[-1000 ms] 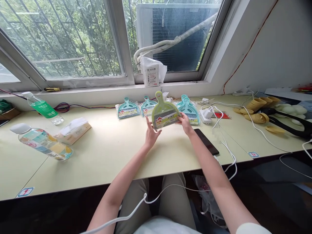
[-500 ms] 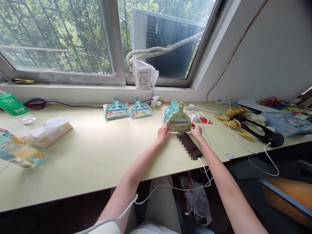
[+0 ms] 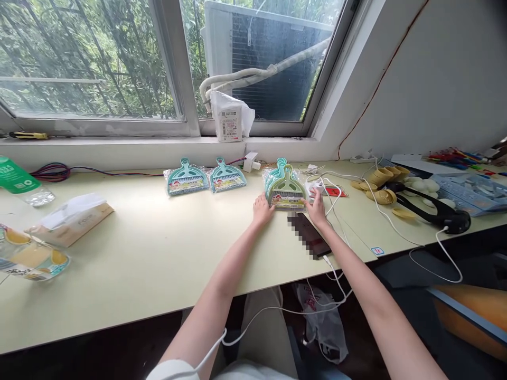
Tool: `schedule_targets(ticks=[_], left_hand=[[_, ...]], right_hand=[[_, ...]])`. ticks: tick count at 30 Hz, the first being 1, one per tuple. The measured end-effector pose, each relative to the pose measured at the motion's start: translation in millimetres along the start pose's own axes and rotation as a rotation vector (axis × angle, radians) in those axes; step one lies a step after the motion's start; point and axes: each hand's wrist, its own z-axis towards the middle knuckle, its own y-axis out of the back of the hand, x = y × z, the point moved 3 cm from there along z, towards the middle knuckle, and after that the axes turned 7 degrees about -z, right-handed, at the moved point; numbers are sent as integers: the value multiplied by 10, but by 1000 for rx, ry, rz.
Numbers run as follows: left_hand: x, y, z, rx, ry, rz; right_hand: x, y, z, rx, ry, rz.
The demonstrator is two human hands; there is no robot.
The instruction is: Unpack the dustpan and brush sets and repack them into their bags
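A green mini dustpan-and-brush set [image 3: 288,194] in clear wrap rests against a stack of teal dustpan sets [image 3: 273,178]. At its left edge lies my left hand [image 3: 263,210], fingers stretched out and loosely against the side. My right hand [image 3: 316,209] is at the right edge, thumb by the corner and fingers spread apart. Neither hand is closed round the set. Two more wrapped teal sets, one dustpan set [image 3: 187,178] and another dustpan set [image 3: 227,176], lie side by side to the left.
A phone [image 3: 311,236] with a white cable lies in front of my right hand. Tissue packs [image 3: 75,221], bottles [image 3: 27,182] and a drink bottle [image 3: 34,256] are at the left. Yellow cups [image 3: 384,196] and a black headband-like device [image 3: 435,214] occupy the right side.
The green dustpan set has moved back and slightly left, against the teal stack. Both hands have loosened from its edges, the right fingers spreading. The view has shifted slightly.
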Motion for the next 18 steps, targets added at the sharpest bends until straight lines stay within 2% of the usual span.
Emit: schedule_targets(ticks=[2, 5, 12, 18], left_hand=[[-9, 4, -14, 1, 0, -7], [-34, 6, -27, -4, 0, -16], [-8, -9, -17, 29, -20, -53], [-3, -7, 17, 55, -50, -146]], right_hand=[[160, 127, -147, 39, 135, -45], [325, 222, -344, 213, 266, -152], [267, 194, -443, 410, 291, -230], [240, 349, -507, 387, 274, -121]])
